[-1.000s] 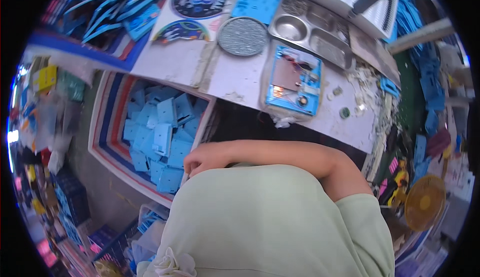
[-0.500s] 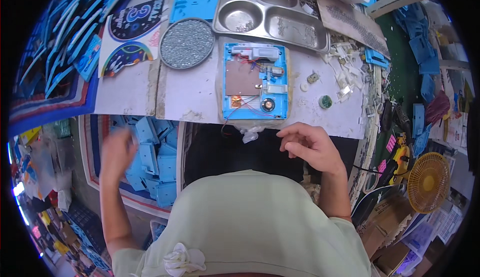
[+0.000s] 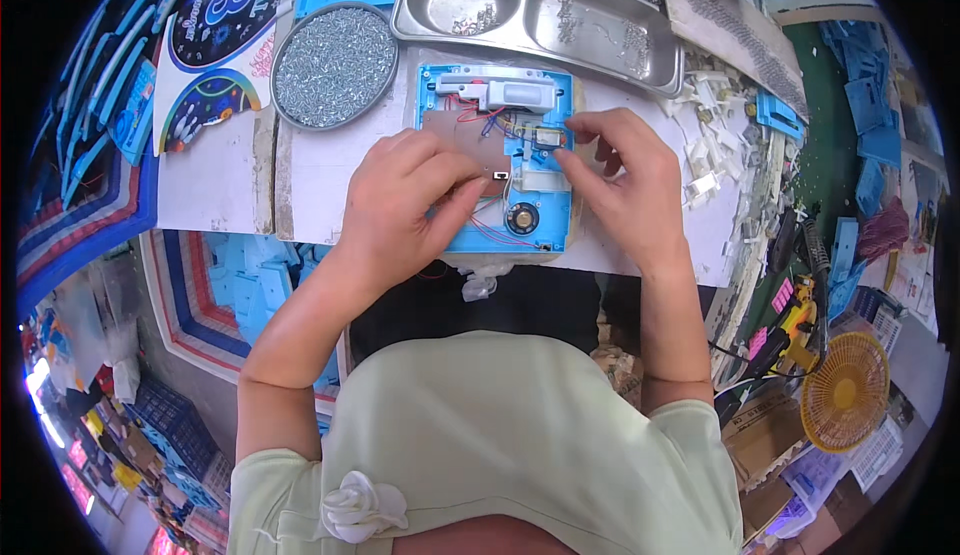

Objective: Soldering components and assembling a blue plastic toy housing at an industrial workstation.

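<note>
A shallow blue plastic housing (image 3: 462,243) lies on the table before me, its inside facing up. Inside it are a brown flat board (image 3: 465,140), a grey-white battery-box-like part (image 3: 500,93), a small motor (image 3: 548,138), a round black speaker (image 3: 522,218) and thin red and blue wires. My left hand (image 3: 405,200) reaches over the housing's left side, thumb and forefinger pinched together above the board's lower part; what they hold, if anything, is too small to make out. At the housing's right edge, beside the motor, my right hand (image 3: 635,180) has thumb and forefinger apart.
Behind the housing stand a round tray of small metal screws (image 3: 335,67) and a steel compartment tray (image 3: 610,63). White plastic pieces (image 3: 710,140) lie scattered to the right. More blue housings (image 3: 265,285) fill a container below the table's left edge. A yellow fan (image 3: 845,392) is lower right.
Both hands have come up over the housing, the left from beside the container of blue housings, the right from the table's front edge. The camera view has shifted closer to the table.
</note>
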A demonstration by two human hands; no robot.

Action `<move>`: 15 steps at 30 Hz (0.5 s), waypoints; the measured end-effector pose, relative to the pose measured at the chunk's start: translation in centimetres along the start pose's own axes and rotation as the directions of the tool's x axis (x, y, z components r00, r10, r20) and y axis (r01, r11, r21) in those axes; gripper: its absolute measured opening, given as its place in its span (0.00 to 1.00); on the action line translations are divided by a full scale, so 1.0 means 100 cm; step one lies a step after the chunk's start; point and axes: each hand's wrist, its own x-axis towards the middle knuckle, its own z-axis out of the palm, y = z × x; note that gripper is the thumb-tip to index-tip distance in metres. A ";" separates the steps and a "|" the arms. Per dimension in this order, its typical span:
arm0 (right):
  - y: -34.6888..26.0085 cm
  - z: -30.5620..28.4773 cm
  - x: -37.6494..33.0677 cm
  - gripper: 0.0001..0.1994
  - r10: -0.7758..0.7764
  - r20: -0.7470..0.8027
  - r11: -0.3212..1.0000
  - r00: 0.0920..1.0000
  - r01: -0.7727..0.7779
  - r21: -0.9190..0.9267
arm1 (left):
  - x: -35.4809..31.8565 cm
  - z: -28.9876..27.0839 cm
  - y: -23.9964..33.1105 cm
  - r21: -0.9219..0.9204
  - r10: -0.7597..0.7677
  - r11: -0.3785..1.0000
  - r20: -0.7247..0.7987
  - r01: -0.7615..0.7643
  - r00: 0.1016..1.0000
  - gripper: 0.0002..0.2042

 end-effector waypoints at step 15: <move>0.001 0.028 0.009 0.08 0.154 -0.094 0.988 0.984 -0.152 0.033 | 0.030 0.010 -0.012 0.138 0.204 0.970 -0.023 -0.199 0.979 0.11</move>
